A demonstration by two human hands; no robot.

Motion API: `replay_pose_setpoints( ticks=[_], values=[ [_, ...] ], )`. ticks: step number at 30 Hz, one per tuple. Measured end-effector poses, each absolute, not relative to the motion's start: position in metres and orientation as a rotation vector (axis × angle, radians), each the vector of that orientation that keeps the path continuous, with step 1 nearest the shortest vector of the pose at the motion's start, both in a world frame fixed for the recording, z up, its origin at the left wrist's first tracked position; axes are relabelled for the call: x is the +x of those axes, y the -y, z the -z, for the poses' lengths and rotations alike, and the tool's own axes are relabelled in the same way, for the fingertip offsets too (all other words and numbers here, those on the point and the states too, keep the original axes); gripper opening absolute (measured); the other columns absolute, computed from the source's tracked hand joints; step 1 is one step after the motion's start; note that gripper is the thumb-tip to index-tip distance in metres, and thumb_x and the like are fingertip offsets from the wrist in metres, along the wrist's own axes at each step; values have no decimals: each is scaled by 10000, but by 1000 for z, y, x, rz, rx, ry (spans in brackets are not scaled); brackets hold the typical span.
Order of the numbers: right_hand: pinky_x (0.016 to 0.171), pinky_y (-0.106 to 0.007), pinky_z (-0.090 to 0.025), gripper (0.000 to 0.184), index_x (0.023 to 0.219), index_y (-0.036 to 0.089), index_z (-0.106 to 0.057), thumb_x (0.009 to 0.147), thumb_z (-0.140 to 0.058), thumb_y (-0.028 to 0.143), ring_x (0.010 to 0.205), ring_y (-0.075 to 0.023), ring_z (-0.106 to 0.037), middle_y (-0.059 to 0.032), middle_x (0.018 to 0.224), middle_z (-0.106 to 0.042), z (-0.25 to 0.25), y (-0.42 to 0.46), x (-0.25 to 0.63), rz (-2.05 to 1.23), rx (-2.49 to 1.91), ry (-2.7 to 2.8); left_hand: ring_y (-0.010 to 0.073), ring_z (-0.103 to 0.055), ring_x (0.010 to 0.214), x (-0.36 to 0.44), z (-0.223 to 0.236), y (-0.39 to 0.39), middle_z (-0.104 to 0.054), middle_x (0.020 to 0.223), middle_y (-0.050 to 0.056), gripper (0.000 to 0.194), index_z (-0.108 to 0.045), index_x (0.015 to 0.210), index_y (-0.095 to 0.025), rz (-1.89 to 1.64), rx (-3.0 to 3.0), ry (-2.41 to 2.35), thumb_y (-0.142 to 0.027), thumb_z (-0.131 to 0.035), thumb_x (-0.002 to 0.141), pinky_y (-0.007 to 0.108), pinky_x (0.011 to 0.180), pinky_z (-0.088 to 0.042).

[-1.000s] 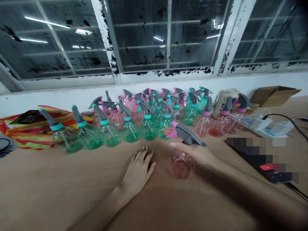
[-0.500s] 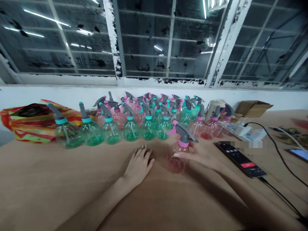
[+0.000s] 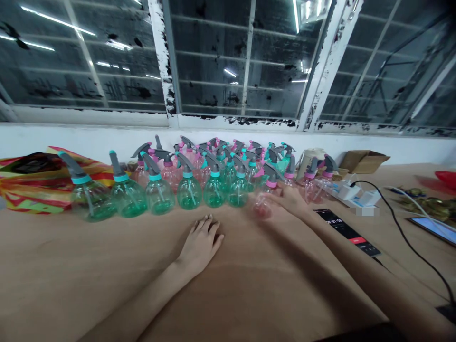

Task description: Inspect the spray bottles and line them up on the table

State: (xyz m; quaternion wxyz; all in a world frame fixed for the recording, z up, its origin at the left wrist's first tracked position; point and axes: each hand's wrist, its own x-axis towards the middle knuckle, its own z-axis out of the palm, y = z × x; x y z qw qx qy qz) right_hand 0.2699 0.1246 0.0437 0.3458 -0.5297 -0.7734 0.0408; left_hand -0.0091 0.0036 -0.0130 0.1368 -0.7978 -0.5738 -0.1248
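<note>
A round-bellied bottle of clear pink plastic (image 3: 261, 207), with a pink collar and a matte grey trigger head, stands nearly upright at the right end of a row of green bottles (image 3: 190, 194). These have the same bulbous, glossy, see-through shape, with turquoise collars and green liquid low inside. Whether the pink bottle's base touches the smooth, wood-coloured tabletop (image 3: 231, 294) is hard to tell. More pink-collared bottles (image 3: 309, 190) stand just right of it; a flat, glossy black phone (image 3: 347, 232) lies nearer the person.

The right arm reaches forward and inward, and the right hand (image 3: 289, 198) has its grip closed around the pink bottle below the collar, its far fingers partly hidden. The left hand (image 3: 199, 244) lies palm down on the tabletop, fingers loosely spread, its grip relaxed and holding nothing.
</note>
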Motion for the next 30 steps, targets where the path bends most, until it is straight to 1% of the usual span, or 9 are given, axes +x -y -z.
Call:
replay_pose_setpoints(
  ticks=[5,12,14,16,19,22,25,27,30],
  values=[
    [570,-296,-409,473,942,182,-597,739,-553,607,671,-250,-624,-60,706,-666,-42,-156,254,-119,-1427,1946,279,-442,1238,-10,13,-3,-510,1313,154,359,-547,1206,-109,362,-2329,1660,-310,-411,940,430,1016,-351],
    [573,-307,-436,510,991,164,-623,749,-543,605,679,-269,-653,-71,690,-681,-39,-176,248,-159,-1440,1918,268,-449,1228,-12,14,-3,-519,1306,129,349,-547,1197,-140,357,-2322,1643,-326,-395,944,428,990,-378],
    [613,-334,-455,558,1046,155,-616,727,-569,610,733,-293,-661,-99,774,-703,-37,-175,248,-150,-1431,1903,269,-448,1228,-12,13,-3,-511,1314,132,354,-542,1202,-137,359,-2325,1648,-329,-391,946,433,993,-374],
    [686,-361,-471,626,1118,143,-589,697,-608,606,850,-317,-656,-137,940,-704,-35,-170,250,-135,-1408,1886,272,-446,1228,-11,12,-3,-507,1316,140,356,-541,1205,-126,353,-2332,1660,-322,-399,943,438,1000,-365],
    [790,-362,-468,640,1149,144,-574,695,-621,592,965,-303,-631,-146,1114,-660,-33,-157,262,-105,-1370,1850,275,-451,1223,-10,11,-2,-516,1305,146,357,-546,1202,-118,356,-2338,1661,-315,-400,942,442,1000,-365],
    [745,-341,-479,523,1053,156,-612,771,-537,590,834,-252,-655,-120,1037,-684,-34,-143,286,-58,-1390,1771,281,-451,1222,-11,11,-3,-516,1304,150,366,-545,1204,-117,361,-2335,1657,-317,-384,944,449,990,-374],
    [677,-357,-475,535,989,134,-610,814,-447,612,757,-251,-635,-148,972,-673,-36,-138,308,21,-1472,1651,287,-449,1225,-12,11,-4,-518,1301,153,369,-551,1196,-120,362,-2340,1656,-323,-377,943,459,989,-373],
    [712,-397,-462,603,1023,105,-583,796,-443,646,857,-297,-608,-198,1021,-636,-37,-142,314,88,-1527,1582,285,-451,1226,-13,11,-4,-523,1298,147,368,-551,1195,-128,367,-2342,1654,-329,-373,943,458,991,-372],
    [809,-464,-417,705,1101,76,-534,748,-479,684,1067,-373,-497,-260,1119,-569,-34,-152,308,178,-1578,1538,285,-446,1232,-13,10,-4,-516,1306,148,370,-550,1199,-126,364,-2347,1669,-326,-372,944,453,998,-367]
  ],
)
